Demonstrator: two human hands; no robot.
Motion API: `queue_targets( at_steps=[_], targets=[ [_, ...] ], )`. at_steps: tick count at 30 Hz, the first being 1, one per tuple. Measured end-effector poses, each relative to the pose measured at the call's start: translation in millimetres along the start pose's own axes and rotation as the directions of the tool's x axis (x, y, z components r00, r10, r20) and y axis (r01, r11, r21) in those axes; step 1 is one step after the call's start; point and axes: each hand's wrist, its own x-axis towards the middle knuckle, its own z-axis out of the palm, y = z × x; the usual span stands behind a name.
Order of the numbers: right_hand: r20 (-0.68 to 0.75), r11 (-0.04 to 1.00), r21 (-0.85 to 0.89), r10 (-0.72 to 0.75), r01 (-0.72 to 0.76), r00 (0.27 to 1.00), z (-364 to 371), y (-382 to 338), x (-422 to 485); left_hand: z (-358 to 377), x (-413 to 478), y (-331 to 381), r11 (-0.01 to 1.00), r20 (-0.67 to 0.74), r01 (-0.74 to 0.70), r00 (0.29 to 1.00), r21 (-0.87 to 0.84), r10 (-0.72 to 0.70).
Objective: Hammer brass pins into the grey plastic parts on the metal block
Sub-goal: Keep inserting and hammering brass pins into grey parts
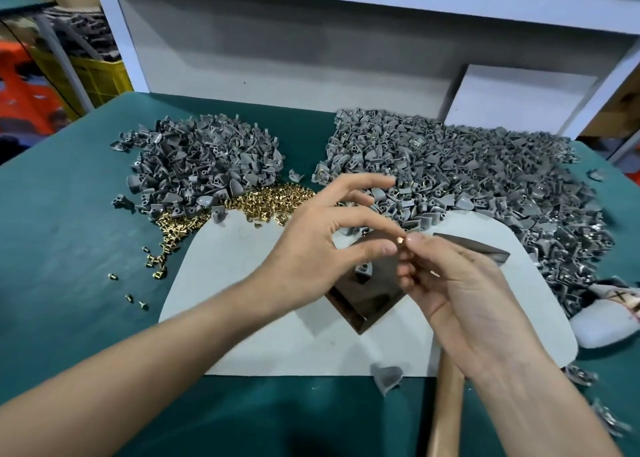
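Head view: left fingers (pixel 382 249) pinch brass pin (pixel 401 240); right fingers (pixel 415 239) grip wooden-handled hammer (pixel 479 250).

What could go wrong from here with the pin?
The brass pin is pinched only by fingertips where the left hand meets the right hand, above the metal block; it could drop and roll away. The grey part seems unclamped on the block, so a bump might shift it. The right hand also holds the hammer, whose head sits near the left hand.
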Motion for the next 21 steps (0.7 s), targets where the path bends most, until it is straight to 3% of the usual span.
queue_targets(
  at_steps=[4, 8, 16, 21],
  targets=[
    [0.023, 0.878, -0.451, -0.166, 0.159, 0.986, -14, 1, 10, -22, 9, -22, 0.976, 0.176, 0.112, 0.974, 0.187, -0.146],
    [0.13, 0.706, -0.677, -0.161, 0.206, 0.978, -17, 12, 23, -14, 5, -34, 0.943, 0.416, 0.135, 0.872, 0.303, -0.259],
    [0.222, 0.457, -0.843, -0.185, 0.284, 0.957, -16, 23, 34, 5, -10, -41, 0.966, 0.229, 0.236, 0.939, 0.109, -0.256],
    [0.277, 0.42, -0.847, -0.176, 0.326, 0.945, -17, 19, 30, 14, -23, -41, 0.96, 0.14, 0.28, 0.951, -0.002, -0.277]
  ],
)
